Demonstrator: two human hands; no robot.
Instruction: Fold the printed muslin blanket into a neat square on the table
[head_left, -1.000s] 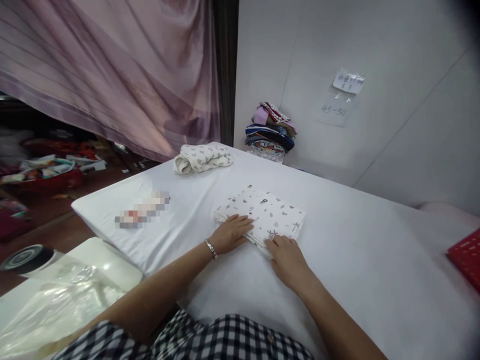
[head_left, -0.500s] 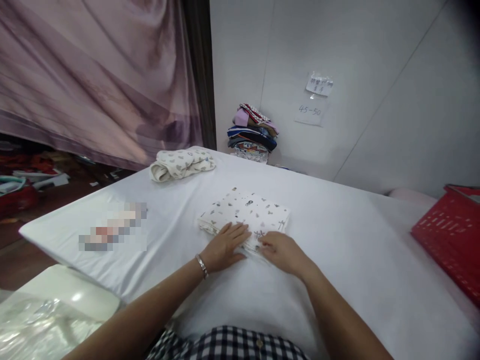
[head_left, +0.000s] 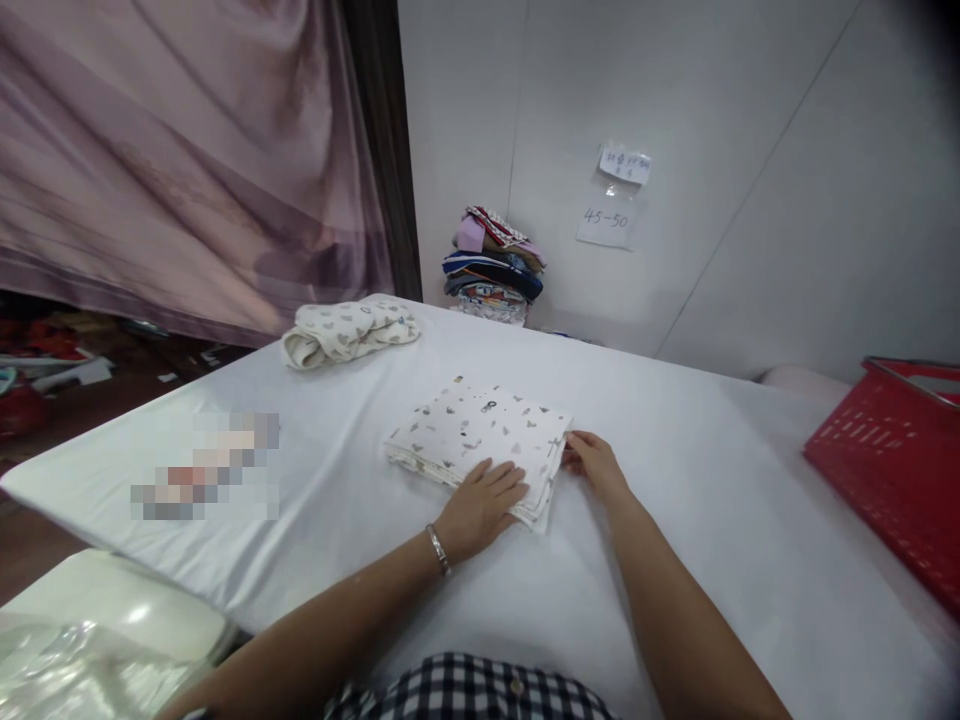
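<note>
A folded white cloth [head_left: 480,425] printed with small grey and brown shapes lies flat on the white-covered table [head_left: 690,500], its layers showing along the near edge. My left hand [head_left: 484,510], with a silver bracelet at the wrist, rests palm down on the cloth's near side, fingers stretched out. At the right edge my right hand [head_left: 596,465] pinches the cloth's border between thumb and fingers; some fingertips are hidden by the hand.
A rolled printed cloth [head_left: 349,335] sits at the table's far left edge. Folded clothes [head_left: 495,265] are stacked by the wall. To the right stands a red plastic basket [head_left: 885,450]. Clear plastic [head_left: 90,660] covers part of a white surface at lower left.
My right hand has moved from the cloth's near edge to its right edge. My left hand has slid rightward, still flat on the cloth. The view has shifted slightly.
</note>
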